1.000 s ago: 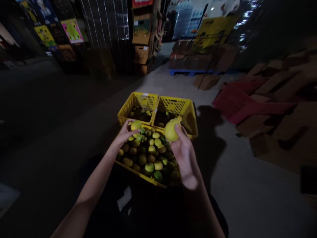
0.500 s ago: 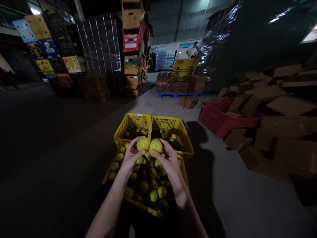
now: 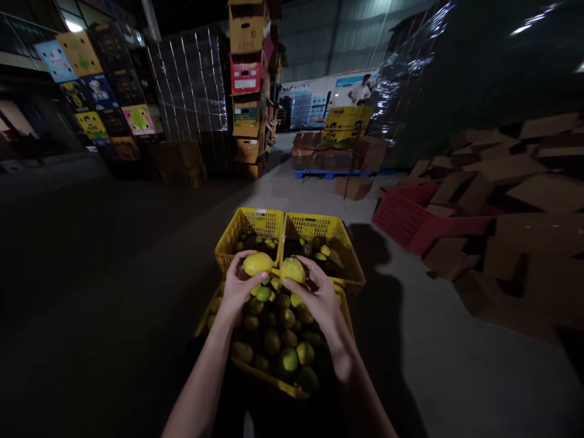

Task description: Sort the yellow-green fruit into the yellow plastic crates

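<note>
My left hand (image 3: 239,285) is closed round a yellow lemon (image 3: 258,264), which lies lengthwise across the fingers. In my right hand (image 3: 319,291) is a second, rounder-looking yellow-green lemon (image 3: 292,271), gripped between thumb and fingers. Both fruits are held up side by side, a small gap apart. Below them stands a yellow plastic crate (image 3: 269,380) filled with green and yellow lemons (image 3: 288,359). Beyond my hands are two more yellow crates, the left one (image 3: 223,240) and the right one (image 3: 351,255), each with some fruit at the bottom.
To the right, a red crate (image 3: 406,222) sits against a heap of flattened cardboard (image 3: 524,243). Further back are a tall stack of cartons (image 3: 246,79), wrapped pallets (image 3: 191,97), and a blue pallet (image 3: 328,174) with boxes. Grey floor surrounds the crates.
The lemon in my left hand has turned from end-on to lengthwise. The right lemon has turned slightly too, and the gap between the fruits is a little wider. The view has shifted slightly.
</note>
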`<state>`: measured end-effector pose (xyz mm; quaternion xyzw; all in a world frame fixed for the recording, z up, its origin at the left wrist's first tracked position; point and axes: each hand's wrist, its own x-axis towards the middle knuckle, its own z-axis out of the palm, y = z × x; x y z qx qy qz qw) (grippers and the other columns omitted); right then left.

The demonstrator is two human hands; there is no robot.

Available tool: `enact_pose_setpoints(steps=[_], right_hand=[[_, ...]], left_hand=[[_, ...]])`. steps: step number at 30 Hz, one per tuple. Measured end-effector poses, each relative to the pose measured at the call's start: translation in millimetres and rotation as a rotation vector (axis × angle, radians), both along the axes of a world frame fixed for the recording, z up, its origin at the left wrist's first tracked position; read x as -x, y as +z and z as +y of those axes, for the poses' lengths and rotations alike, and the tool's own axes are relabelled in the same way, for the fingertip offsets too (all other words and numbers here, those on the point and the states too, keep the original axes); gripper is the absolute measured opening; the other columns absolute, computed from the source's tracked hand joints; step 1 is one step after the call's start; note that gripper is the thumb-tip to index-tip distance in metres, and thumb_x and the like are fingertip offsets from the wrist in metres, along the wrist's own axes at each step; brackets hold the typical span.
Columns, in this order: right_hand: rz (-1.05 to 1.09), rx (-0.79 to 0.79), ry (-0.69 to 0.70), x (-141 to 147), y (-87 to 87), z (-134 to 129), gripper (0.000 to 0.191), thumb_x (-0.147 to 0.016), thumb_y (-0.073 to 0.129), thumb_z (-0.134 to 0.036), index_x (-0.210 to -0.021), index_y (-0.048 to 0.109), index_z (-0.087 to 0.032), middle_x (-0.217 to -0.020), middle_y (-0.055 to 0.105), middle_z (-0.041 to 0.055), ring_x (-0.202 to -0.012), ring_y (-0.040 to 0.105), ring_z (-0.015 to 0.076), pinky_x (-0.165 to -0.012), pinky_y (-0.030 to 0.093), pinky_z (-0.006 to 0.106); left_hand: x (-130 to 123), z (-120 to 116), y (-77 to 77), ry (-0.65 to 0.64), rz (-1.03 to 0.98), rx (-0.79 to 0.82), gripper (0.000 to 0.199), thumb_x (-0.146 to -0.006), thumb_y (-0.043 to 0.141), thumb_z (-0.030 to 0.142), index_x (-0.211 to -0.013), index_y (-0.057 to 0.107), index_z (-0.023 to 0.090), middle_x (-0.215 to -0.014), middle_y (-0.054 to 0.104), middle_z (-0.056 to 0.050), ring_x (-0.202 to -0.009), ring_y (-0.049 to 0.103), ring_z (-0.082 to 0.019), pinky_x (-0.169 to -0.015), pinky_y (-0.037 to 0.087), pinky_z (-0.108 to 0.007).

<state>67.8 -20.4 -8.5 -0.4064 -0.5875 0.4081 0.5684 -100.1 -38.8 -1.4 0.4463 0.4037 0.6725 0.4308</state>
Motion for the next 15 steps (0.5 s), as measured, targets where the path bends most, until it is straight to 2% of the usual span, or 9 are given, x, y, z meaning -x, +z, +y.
enact_pose_setpoints(steps=[3, 7, 12, 15], right_hand=[[0.012, -0.022, -0.004, -1.3, 1.3, -0.1, 0.052, -0.063, 0.079, -0.039, -0.109, 0.06, -0.023, -0.106, 0.07, 0.0067, -0.092, 0.067, 0.0239, -0.08, 0.055, 0.039], [0.049, -0.071, -0.045, -4.3, 5.8, -0.9, 0.052, -0.063, 0.08, -0.038, -0.105, 0.055, -0.023, -0.102, 0.069, 0.0061, -0.093, 0.066, 0.0236, -0.082, 0.055, 0.038], [0.008, -0.154, -0.049, -3.2, 9.1, -4.3, 0.051, -0.063, 0.081, -0.034, -0.105, 0.054, -0.023, -0.102, 0.067, 0.0061, -0.095, 0.065, 0.0232, -0.083, 0.054, 0.037], [-0.036, -0.25, -0.078, -0.7, 7.6, -6.3, 0.049, -0.067, 0.079, -0.032, -0.109, 0.055, -0.023, -0.108, 0.064, 0.007, -0.102, 0.062, 0.0237, -0.088, 0.052, 0.038]], left_hand=[[0.3, 1.1, -0.3, 0.006, 0.003, -0.004, 0.056, -0.057, 0.083, 0.029, -0.106, 0.057, 0.023, -0.107, 0.063, -0.005, -0.1, 0.06, -0.022, -0.087, 0.049, -0.029], [0.1, 1.5, -0.3, 0.059, -0.016, 0.028, 0.059, -0.051, 0.086, 0.027, -0.099, 0.053, 0.024, -0.101, 0.062, -0.002, -0.1, 0.06, -0.021, -0.087, 0.048, -0.028], [-0.6, -2.7, 3.6, -0.035, 0.053, -0.014, 0.056, -0.05, 0.088, 0.025, -0.098, 0.059, 0.022, -0.113, 0.062, -0.007, -0.115, 0.054, -0.027, -0.094, 0.046, -0.032], [-1.7, -5.2, 5.5, -0.064, 0.106, -0.052, 0.051, -0.051, 0.088, 0.022, -0.095, 0.062, 0.02, -0.116, 0.062, -0.009, -0.116, 0.054, -0.028, -0.098, 0.044, -0.034]])
